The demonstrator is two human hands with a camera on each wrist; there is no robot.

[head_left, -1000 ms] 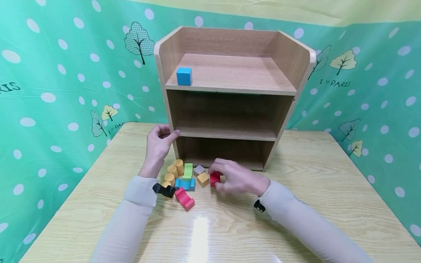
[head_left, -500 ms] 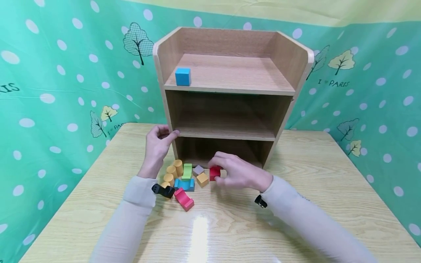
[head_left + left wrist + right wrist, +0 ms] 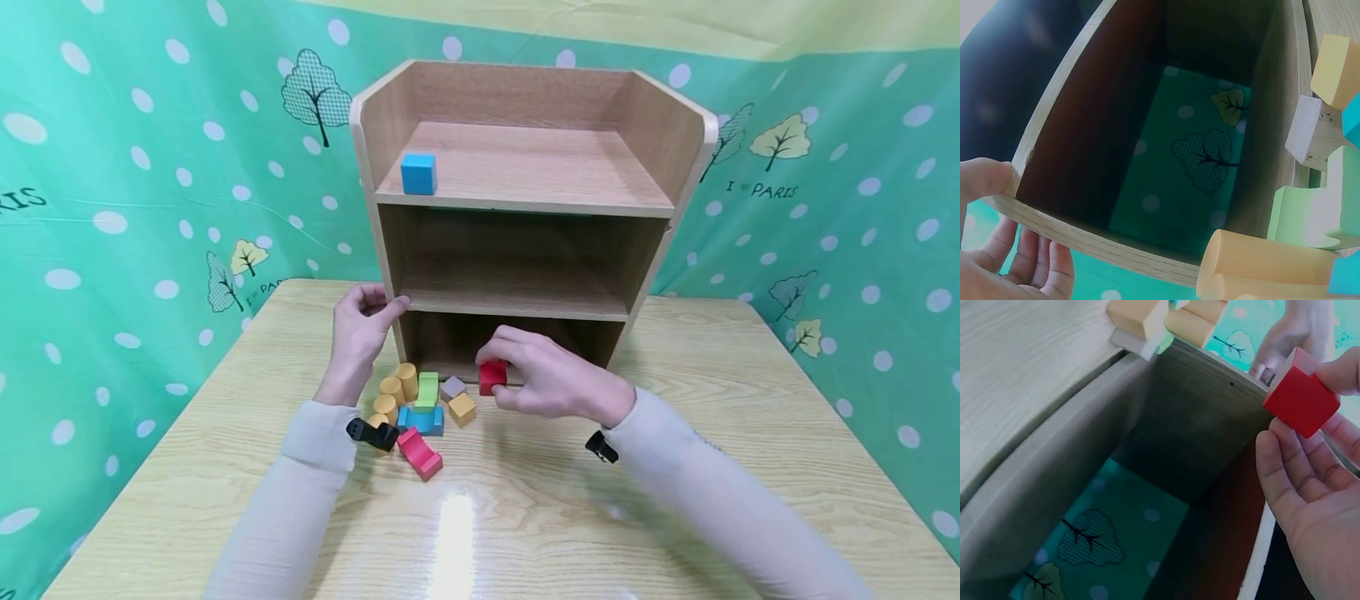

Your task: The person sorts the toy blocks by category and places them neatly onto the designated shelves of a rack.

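My right hand [image 3: 551, 375] pinches a red cube [image 3: 492, 377] between thumb and fingers, in front of the lowest compartment. In the right wrist view the red cube [image 3: 1302, 397] is held off every surface. At the left side panel of a wooden shelf [image 3: 517, 204], my left hand [image 3: 360, 333] grips the edge. In the left wrist view the thumb lies on the front edge where a board joins, and the fingers bend along the panel's outer side. A blue cube [image 3: 418, 174] rests at the top board's front left.
By the shelf's lower left front stand several yellow cylinders [image 3: 386, 407], a green block [image 3: 427, 390], a blue curved block [image 3: 422, 421], a pink curved block [image 3: 420, 454], a grey block [image 3: 452, 388] and a yellow cube [image 3: 462, 409]. A polka-dot curtain [image 3: 150, 208] hangs behind the table [image 3: 675, 500].
My right hand has lifted the red cube from beside the yellow cube up toward the lowest compartment. The left hand keeps its hold on the shelf edge.
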